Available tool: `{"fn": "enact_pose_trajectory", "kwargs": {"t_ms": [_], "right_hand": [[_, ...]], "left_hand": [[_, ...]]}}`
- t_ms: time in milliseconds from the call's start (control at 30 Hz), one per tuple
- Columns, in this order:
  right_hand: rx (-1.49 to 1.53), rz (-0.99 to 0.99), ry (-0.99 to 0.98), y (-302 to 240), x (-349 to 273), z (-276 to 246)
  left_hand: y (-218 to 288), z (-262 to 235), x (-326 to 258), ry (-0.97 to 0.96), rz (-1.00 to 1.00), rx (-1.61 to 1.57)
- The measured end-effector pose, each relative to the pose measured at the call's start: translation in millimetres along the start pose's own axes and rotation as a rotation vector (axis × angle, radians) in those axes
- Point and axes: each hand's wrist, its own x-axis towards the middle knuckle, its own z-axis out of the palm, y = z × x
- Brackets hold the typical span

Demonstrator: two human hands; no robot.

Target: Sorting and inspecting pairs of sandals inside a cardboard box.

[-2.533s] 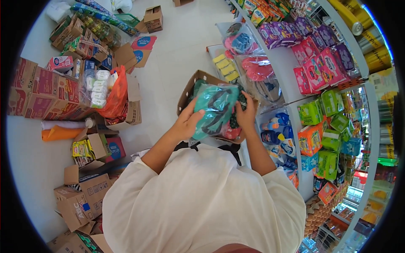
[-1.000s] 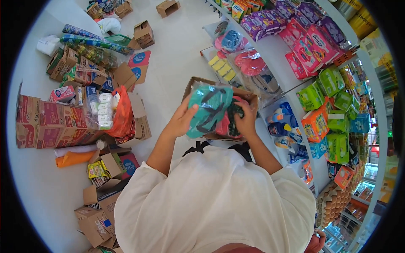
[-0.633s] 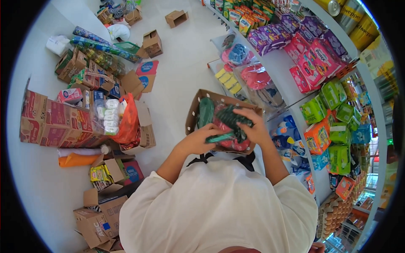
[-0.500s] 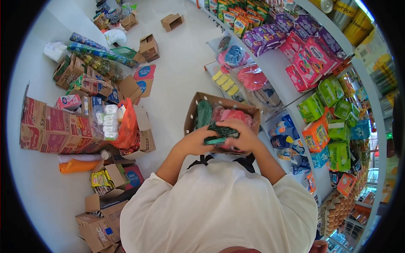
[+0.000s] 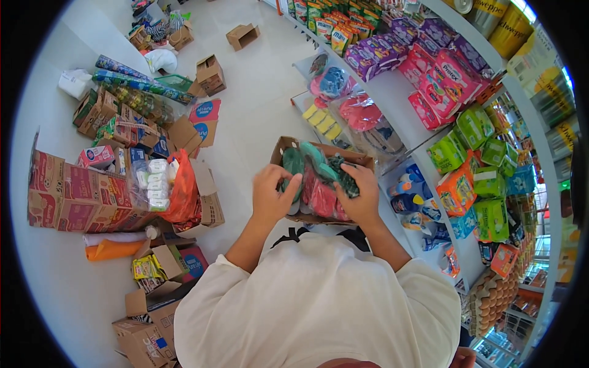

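A brown cardboard box [image 5: 285,145] stands on the floor in front of me, holding slippers, some in clear plastic. My right hand [image 5: 362,195] is closed round a dark green patterned slipper [image 5: 343,174] at the box's right side. Close beside it, a teal-soled slipper [image 5: 315,161] slants over the others. At the left end, my left hand [image 5: 273,193] has thumb and forefinger apart next to a green slipper [image 5: 292,161]; its other fingers are partly hidden. Pinkish-red slippers [image 5: 320,199] lie in the middle, between my hands.
Shelving on the right carries pink packs [image 5: 451,83], green packs [image 5: 475,126], blue bottles [image 5: 408,187] and bagged slippers [image 5: 359,113]. Egg trays [image 5: 491,300] sit lower right. Along the left wall are cartons [image 5: 80,190], a red plastic bag [image 5: 181,190] and wrapped rolls [image 5: 144,86].
My hands have moved apart. The left has come off the dark green slipper toward the box's left end; the right keeps hold. The teal-soled slipper and the pinkish-red ones show more fully.
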Motion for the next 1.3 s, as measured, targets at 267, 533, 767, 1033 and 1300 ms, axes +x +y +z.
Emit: {"fn": "enact_pose_trajectory", "kwargs": {"t_ms": [267,533,767,1033,1300], "right_hand": [[-0.026,-0.281,-0.379,-24,-31,28],[0.089,0.008,-0.408,32,-38,36],[0.32,0.5,0.009,70,-35,28],[0.106,-0.096,-0.177,-43,-8,30],[-0.094,-0.07,0.015,0,-12,52]], "left_hand": [[2,33,-13,-0.191,-1.172,-1.554],[-1,10,-8,0.033,-1.024,-1.422],[-28,8,-20,-0.154,-0.709,-0.969],[1,33,-21,-0.267,-0.142,-0.699],[9,34,-28,-0.277,-0.164,-0.899]]}}
